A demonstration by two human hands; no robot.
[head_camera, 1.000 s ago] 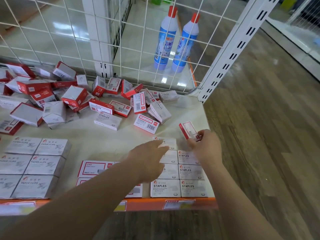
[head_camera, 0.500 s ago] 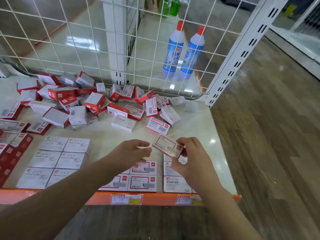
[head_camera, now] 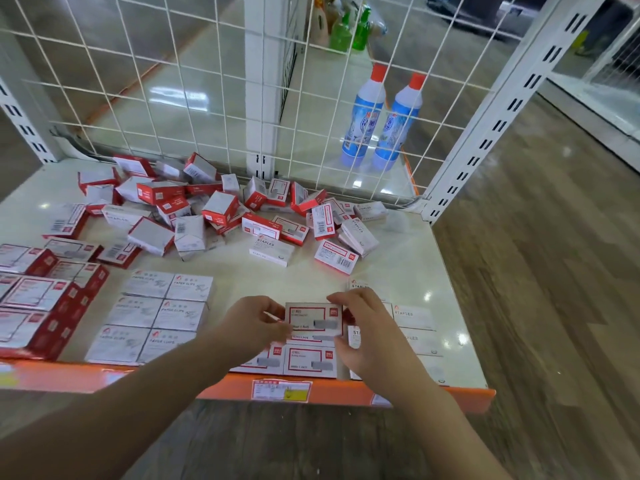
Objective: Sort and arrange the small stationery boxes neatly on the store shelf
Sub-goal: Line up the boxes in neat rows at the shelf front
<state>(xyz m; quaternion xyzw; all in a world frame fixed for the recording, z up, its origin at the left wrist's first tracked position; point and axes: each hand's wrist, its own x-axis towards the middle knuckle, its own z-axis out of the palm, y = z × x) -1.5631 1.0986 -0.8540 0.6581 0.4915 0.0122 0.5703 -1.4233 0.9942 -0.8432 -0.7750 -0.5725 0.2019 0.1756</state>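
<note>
Wood-look flooring (head_camera: 536, 306) runs past the right of a pale store shelf (head_camera: 408, 271) with an orange front lip and a white wire grid (head_camera: 173, 98) at its back. Behind the grid stand two blue bottles (head_camera: 381, 123) with red caps. Across the rear of the shelf lies a loose heap of red-and-white boxes (head_camera: 214, 209), tilted and overlapping. At front left, grey paper-clip boxes (head_camera: 156, 313) sit in neat rows, touching, with stacked red boxes (head_camera: 38, 306) just beside them further left. Front right holds flat rows of staples boxes (head_camera: 415, 323). Between these groups, both hands meet over one small red-framed box (head_camera: 313, 318), held face up just above a row of matching boxes (head_camera: 308, 362) at the shelf edge. The left hand (head_camera: 252, 323) pinches its left end with curled fingers; the right hand (head_camera: 367, 334) grips its right end, thumb underneath. A price label (head_camera: 280, 389) is stuck on the lip below.
</note>
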